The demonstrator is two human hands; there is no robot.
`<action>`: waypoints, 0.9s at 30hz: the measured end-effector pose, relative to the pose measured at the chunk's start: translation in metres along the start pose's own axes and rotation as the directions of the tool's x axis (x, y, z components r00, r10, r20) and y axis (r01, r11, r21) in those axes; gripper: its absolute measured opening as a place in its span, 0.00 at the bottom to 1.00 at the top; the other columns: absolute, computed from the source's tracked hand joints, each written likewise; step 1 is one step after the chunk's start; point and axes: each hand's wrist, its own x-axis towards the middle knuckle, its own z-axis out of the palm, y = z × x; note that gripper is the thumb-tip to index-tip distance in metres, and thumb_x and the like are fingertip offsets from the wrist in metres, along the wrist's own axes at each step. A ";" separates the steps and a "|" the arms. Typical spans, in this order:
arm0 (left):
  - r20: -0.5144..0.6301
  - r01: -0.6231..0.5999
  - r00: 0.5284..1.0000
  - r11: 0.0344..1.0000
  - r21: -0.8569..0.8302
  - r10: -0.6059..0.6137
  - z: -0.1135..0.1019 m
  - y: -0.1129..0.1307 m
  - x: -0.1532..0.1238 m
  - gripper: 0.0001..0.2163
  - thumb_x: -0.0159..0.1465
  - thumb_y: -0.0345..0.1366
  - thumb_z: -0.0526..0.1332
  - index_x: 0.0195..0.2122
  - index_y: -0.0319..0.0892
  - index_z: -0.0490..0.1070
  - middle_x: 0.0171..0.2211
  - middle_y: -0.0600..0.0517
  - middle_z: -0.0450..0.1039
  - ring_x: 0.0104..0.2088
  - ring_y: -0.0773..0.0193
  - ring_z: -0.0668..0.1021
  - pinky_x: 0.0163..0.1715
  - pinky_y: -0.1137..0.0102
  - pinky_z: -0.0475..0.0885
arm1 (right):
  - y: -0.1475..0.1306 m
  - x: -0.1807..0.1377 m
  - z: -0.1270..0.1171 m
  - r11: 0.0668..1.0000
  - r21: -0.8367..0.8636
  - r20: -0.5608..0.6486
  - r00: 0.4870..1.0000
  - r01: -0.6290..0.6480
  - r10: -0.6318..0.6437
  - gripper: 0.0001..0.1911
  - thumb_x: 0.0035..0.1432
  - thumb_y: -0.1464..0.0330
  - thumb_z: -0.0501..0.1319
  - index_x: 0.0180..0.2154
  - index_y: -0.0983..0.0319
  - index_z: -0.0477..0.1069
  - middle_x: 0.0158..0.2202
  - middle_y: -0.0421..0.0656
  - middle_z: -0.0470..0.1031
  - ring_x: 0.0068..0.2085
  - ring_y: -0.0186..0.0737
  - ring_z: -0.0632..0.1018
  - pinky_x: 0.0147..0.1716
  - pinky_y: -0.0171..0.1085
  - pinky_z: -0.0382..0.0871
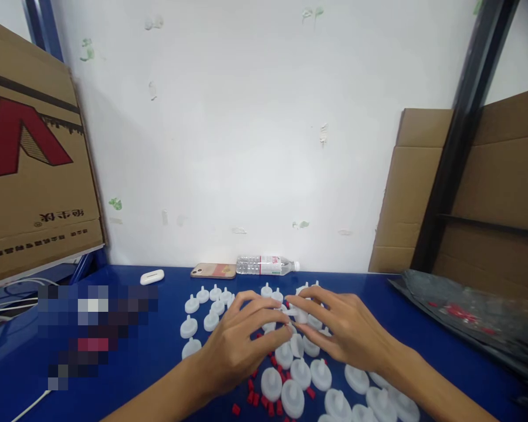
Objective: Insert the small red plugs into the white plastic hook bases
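Observation:
Both my hands meet over the middle of a blue table point(158, 351). My left hand point(237, 343) and my right hand point(343, 328) pinch one small white plastic part point(300, 315) between their fingertips. Under and around them lie several white round plastic pieces with short stems point(293, 398), some standing in loose rows at the back left point(202, 308). Small red caps point(251, 398) are scattered among the pieces near my left wrist.
A phone point(213, 270) and a lying water bottle point(268, 265) rest against the white wall. A white earbud case point(152, 276) sits to their left. Cardboard boxes stand left point(30, 170) and right point(506, 187). A dark plastic bag point(479, 319) with red bits lies right. White cables trail left.

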 end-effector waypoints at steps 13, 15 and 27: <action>-0.015 -0.010 1.000 1.000 -0.003 0.010 0.001 0.002 -0.002 0.12 0.69 0.20 0.58 0.49 0.38 0.74 0.45 0.46 0.83 0.51 0.57 0.80 0.51 0.60 0.67 | -0.005 -0.001 0.000 0.996 0.081 0.005 0.999 0.036 -0.036 0.18 0.71 0.63 0.56 0.58 0.59 0.66 0.46 0.48 0.79 0.39 0.40 0.82 0.32 0.35 0.77; 0.000 -0.010 1.000 1.000 -0.003 0.010 0.002 0.000 -0.003 0.12 0.69 0.20 0.58 0.50 0.38 0.74 0.45 0.47 0.83 0.52 0.57 0.81 0.52 0.60 0.67 | -0.005 -0.002 0.001 0.995 0.086 0.001 0.999 0.041 -0.041 0.17 0.70 0.63 0.57 0.58 0.59 0.66 0.46 0.48 0.78 0.39 0.40 0.82 0.32 0.35 0.76; -0.008 0.013 1.000 1.000 0.013 -0.013 0.003 -0.001 -0.003 0.12 0.69 0.21 0.60 0.50 0.38 0.74 0.46 0.47 0.83 0.50 0.57 0.82 0.52 0.60 0.69 | -0.001 -0.003 0.001 0.998 0.044 -0.003 0.999 0.045 -0.045 0.17 0.71 0.64 0.57 0.58 0.60 0.67 0.46 0.47 0.78 0.39 0.40 0.82 0.31 0.37 0.77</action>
